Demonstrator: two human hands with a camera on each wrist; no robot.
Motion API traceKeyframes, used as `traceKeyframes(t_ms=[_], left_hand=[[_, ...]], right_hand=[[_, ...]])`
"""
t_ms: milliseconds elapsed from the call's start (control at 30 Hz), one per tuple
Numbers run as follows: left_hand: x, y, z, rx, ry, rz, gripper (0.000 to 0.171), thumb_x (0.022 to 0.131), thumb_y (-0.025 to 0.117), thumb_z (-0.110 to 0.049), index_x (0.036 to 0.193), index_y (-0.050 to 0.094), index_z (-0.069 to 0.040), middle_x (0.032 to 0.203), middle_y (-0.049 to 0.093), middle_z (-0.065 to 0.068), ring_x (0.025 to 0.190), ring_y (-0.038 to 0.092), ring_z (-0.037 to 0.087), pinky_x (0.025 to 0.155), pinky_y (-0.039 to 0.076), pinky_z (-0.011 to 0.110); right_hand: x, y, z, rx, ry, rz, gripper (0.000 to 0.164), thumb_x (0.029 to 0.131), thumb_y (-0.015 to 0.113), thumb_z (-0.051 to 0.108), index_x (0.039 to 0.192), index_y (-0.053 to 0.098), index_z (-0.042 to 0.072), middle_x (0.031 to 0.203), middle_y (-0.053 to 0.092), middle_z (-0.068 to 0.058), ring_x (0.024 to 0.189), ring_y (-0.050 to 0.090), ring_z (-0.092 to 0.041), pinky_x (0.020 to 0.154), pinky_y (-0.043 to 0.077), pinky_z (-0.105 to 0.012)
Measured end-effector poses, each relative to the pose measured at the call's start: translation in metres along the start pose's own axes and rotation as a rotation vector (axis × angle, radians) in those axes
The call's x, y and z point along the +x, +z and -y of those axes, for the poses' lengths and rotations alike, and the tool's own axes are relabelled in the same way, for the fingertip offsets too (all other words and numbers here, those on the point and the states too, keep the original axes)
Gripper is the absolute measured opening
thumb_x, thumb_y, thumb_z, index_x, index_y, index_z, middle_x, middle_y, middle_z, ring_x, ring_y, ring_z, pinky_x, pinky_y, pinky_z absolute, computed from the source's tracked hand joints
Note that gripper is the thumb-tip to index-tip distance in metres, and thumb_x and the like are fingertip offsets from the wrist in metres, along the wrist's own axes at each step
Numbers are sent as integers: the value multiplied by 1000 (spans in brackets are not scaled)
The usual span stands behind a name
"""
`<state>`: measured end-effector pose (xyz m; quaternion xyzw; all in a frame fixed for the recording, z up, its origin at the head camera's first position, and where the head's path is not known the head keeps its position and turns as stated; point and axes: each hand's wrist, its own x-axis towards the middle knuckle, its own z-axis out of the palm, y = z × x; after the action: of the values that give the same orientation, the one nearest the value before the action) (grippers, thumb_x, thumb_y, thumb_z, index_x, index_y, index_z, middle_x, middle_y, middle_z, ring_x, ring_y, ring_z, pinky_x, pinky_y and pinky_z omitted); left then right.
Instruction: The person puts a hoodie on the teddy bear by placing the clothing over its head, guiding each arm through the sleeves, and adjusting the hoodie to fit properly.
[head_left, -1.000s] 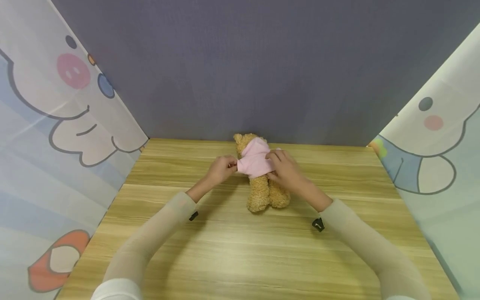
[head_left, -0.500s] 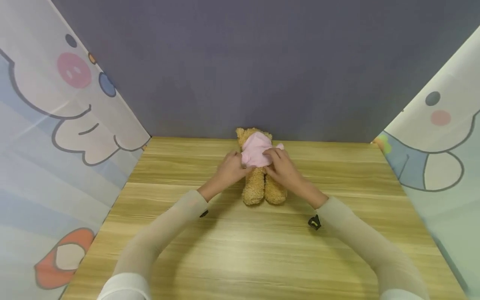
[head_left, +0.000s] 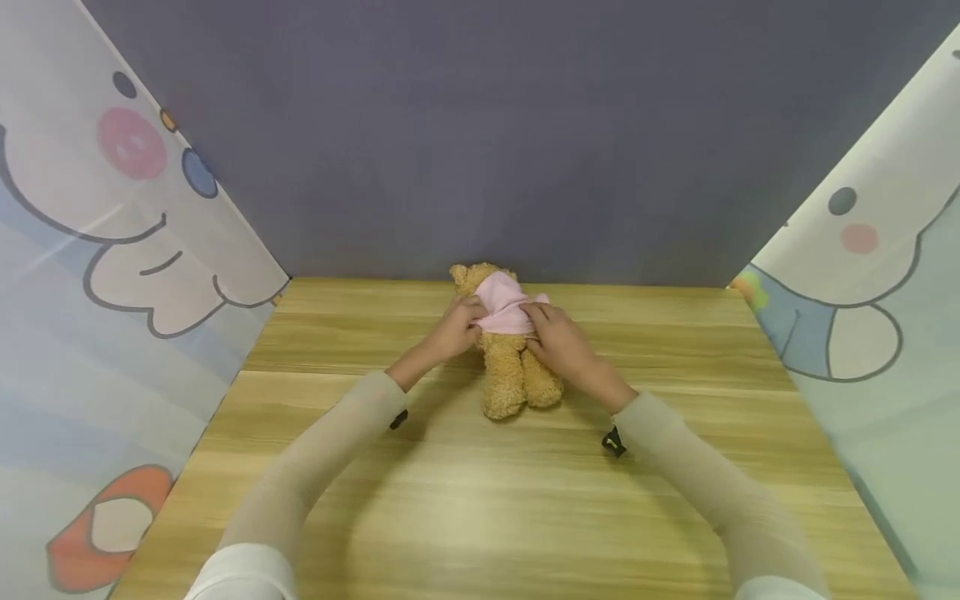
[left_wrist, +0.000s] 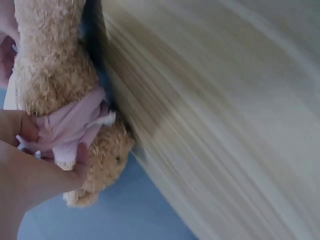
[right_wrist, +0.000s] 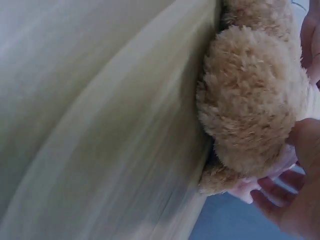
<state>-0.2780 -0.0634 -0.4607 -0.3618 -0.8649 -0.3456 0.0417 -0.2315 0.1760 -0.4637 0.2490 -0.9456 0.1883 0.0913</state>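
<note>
A tan, curly-furred teddy bear [head_left: 504, 383] lies on the table at its far side, legs towards me. A pink hooded top [head_left: 501, 292] covers its upper body and is bunched above the legs. My left hand [head_left: 453, 329] pinches the top's left side; in the left wrist view, thumb and fingers gather the pink cloth [left_wrist: 70, 122] beside the bear's head [left_wrist: 107, 160]. My right hand [head_left: 564, 346] holds the right side of the top, fingers on the cloth and thumb by the hem. The right wrist view shows its fingers [right_wrist: 275, 192] curled at the cloth's edge.
The wooden table [head_left: 480, 500] meets a dark grey panel [head_left: 510, 142] just behind the bear's head. Cartoon-printed curtains [head_left: 127, 275] hang along the left and right sides. Small black pieces [head_left: 613, 442] show beside the sleeves near the wrists.
My left hand has moved from the sleeve end inward to the top's left side. The hem has ridden up over the bear's back. My right hand stays at the right side.
</note>
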Motion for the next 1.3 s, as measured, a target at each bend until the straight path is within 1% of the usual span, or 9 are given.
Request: traceKeyframes(t_ms=[133, 233, 300, 433, 533, 700, 933, 1100, 1300], left_hand=[[-13, -8, -6, 99, -121, 23, 12, 84, 64, -1, 96, 64, -1, 99, 59, 10, 89, 50, 27, 80, 43, 42], [-21, -10, -14, 207, -241, 9, 43, 85, 71, -14, 124, 56, 0, 109, 60, 12, 95, 53, 28, 76, 49, 43], [-26, -9, -19, 280, -262, -16, 56, 86, 74, -17, 133, 49, -1, 116, 57, 15, 100, 54, 32, 79, 50, 48], [-32, -7, -22, 546, -127, -91, 54, 82, 83, -21, 126, 54, -8, 119, 52, 13, 106, 49, 32, 83, 49, 49], [-34, -8, -20, 716, -10, -152, 43, 82, 84, -19, 117, 61, -9, 109, 53, 10, 98, 49, 29, 78, 47, 44], [-35, -8, -13, 706, -2, -198, 20, 89, 71, -3, 108, 67, -4, 97, 60, 12, 81, 60, 26, 65, 51, 39], [-49, -12, -5, 586, -126, -77, 24, 90, 69, -7, 115, 66, -7, 99, 67, 13, 72, 67, 31, 55, 55, 42], [-73, -10, -2, 542, -205, 7, 21, 91, 64, -7, 111, 59, -8, 97, 69, 11, 61, 64, 28, 41, 46, 40], [-83, -15, -9, 511, -221, 89, 23, 93, 64, -12, 108, 47, -10, 88, 59, 9, 56, 53, 23, 37, 38, 33]], right_hand=[[-3, 1, -10, 165, -64, -34, 61, 91, 73, 5, 144, 45, -4, 138, 49, -25, 119, 56, -39, 102, 49, -49], [-8, -5, -25, 349, -16, -20, 54, 90, 70, -3, 137, 45, -8, 133, 48, -26, 116, 57, -39, 98, 52, -48], [-11, -9, -33, 414, 19, 19, 51, 90, 68, -6, 136, 45, -9, 132, 49, -26, 117, 57, -40, 99, 52, -48], [-8, -10, -38, 439, -12, 93, 60, 93, 69, 0, 146, 42, -8, 143, 46, -27, 121, 56, -42, 100, 52, -49], [-1, -8, -36, 467, -58, 97, 66, 92, 73, 1, 148, 40, -7, 146, 46, -27, 120, 57, -42, 96, 54, -48], [14, 2, -30, 410, -79, 59, 54, 86, 80, 6, 134, 57, -2, 126, 64, -17, 113, 60, -35, 100, 49, -48], [22, 18, -25, 174, -156, -18, 33, 85, 80, 11, 110, 60, 6, 97, 65, -6, 92, 60, -25, 89, 47, -45], [19, 24, -22, -13, -219, -44, 28, 84, 78, 21, 100, 57, 12, 83, 59, 0, 75, 55, -19, 74, 42, -39], [18, -10, -17, 281, -145, 190, 22, 93, 72, 13, 113, 64, 8, 102, 74, -5, 91, 70, -19, 81, 56, -35]])
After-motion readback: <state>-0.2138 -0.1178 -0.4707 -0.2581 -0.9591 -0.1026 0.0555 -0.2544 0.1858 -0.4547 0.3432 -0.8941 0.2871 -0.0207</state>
